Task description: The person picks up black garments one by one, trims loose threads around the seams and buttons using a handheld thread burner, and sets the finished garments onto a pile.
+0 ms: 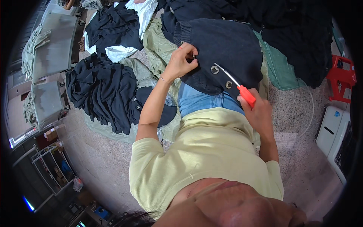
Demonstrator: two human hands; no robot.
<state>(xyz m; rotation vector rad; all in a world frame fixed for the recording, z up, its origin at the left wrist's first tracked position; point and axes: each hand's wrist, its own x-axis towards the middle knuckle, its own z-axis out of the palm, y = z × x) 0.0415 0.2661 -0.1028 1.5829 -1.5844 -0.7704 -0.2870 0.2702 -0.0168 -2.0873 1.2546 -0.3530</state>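
A dark navy knit garment (227, 41) with a ribbed edge lies across my lap, over blue jeans (196, 100). Large round buttons run along its front, among them one button (214, 70) near the middle and another button (228, 84) closer to me. My left hand (182, 60) pinches the garment's edge around a button, which the fingers partly hide. In my right hand (258, 111) are red-handled scissors (246, 95), their slim metal blades pointing up and left. The blade tip lies over the garment, beside the middle button.
Piles of dark garments lie at the left (106, 90), far left (113, 26) and far right (298, 41), on pale and green sheets (278, 68). A red plastic stool (340, 77) and a white box-shaped appliance (331, 130) stand at the right. Grey wheeled carts (55, 45) line the left.
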